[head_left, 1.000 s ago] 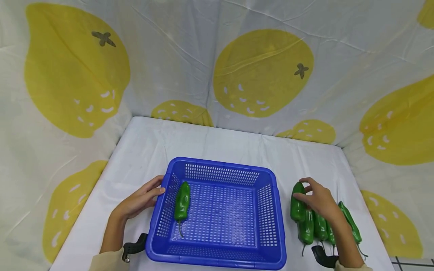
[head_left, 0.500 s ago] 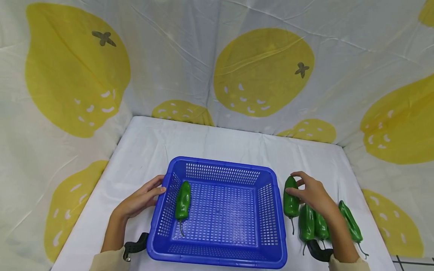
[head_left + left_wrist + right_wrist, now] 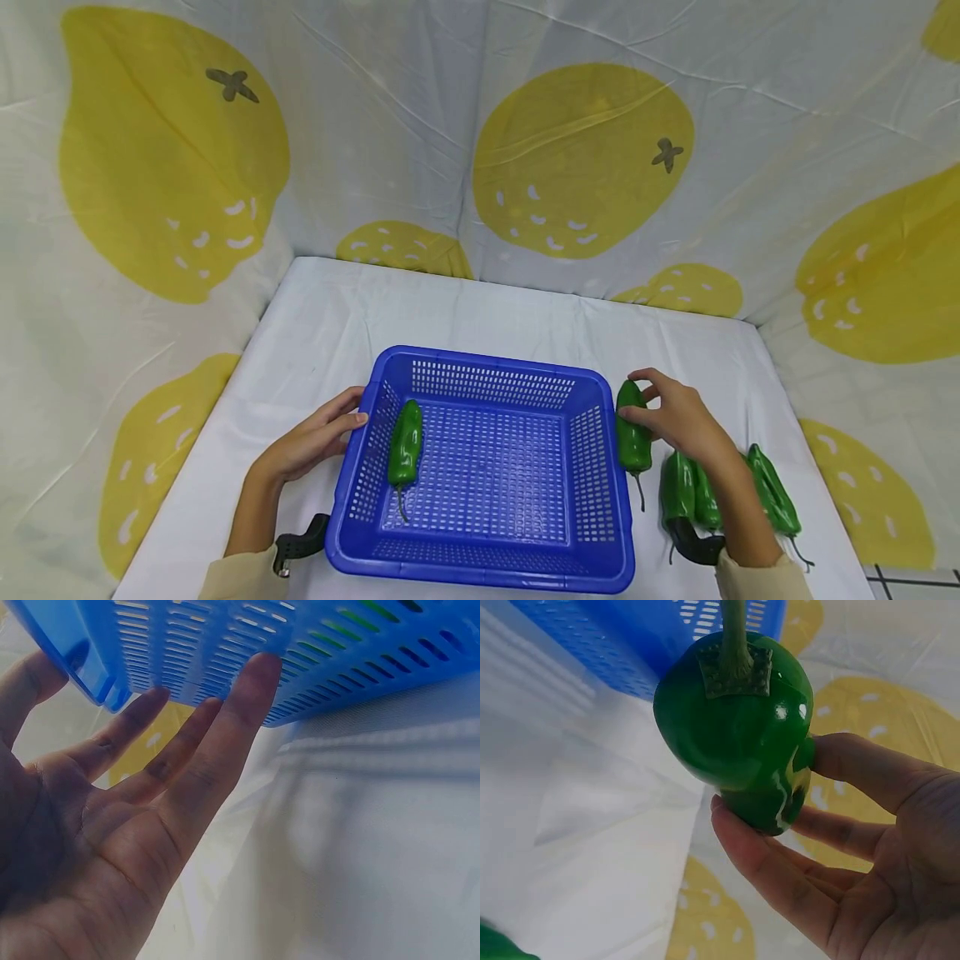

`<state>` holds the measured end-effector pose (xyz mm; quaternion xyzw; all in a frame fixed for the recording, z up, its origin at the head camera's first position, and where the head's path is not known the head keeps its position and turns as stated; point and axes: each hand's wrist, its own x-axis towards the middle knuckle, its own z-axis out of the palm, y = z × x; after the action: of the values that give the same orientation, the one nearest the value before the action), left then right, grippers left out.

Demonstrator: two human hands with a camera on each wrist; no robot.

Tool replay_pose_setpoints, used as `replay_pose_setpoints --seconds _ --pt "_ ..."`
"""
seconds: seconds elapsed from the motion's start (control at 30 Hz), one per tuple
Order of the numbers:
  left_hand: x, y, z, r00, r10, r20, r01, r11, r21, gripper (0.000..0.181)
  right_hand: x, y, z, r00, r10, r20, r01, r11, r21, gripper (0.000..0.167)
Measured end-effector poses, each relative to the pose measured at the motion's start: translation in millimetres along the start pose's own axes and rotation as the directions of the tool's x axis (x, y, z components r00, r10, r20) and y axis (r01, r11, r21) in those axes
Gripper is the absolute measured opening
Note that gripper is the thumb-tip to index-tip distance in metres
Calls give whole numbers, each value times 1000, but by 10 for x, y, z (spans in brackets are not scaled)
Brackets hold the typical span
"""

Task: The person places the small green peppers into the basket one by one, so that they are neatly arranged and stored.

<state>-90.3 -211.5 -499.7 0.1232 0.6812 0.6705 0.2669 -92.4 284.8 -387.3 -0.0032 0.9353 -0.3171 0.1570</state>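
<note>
The thumb and fingers of my right hand [image 3: 678, 417] pinch a glossy green pepper [image 3: 633, 437] by its tip end, just beyond the right rim of a blue plastic basket [image 3: 480, 581]. In the right wrist view this pepper [image 3: 735, 727] points its stem away from the palm. My left hand [image 3: 311, 437] is at the basket's left side. In the left wrist view its long, nearly straight fingers [image 3: 217, 757] touch the slotted outer wall [image 3: 202, 645], and the thumb lies against the rim. Another green pepper [image 3: 406, 446] lies inside the basket along its left wall.
Several more green peppers [image 3: 772, 492] lie on the white cloth [image 3: 330, 308] to the right, partly hidden by my right forearm. A lemon-print cloth [image 3: 420, 108] walls the back and both sides. Black straps [image 3: 303, 546] circle both wrists.
My right hand has carried the pepper leftward from the group on the right to beside the basket's right rim. The left hand and basket have stayed nearly still.
</note>
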Motion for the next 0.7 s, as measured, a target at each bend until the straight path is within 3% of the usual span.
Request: replay_pose_setpoints --seconds 0.7 --pt "-4 5 -3 1000 1 2 -1 1000 -11 49 228 -375 229 992 -116 53 110 988 111 57"
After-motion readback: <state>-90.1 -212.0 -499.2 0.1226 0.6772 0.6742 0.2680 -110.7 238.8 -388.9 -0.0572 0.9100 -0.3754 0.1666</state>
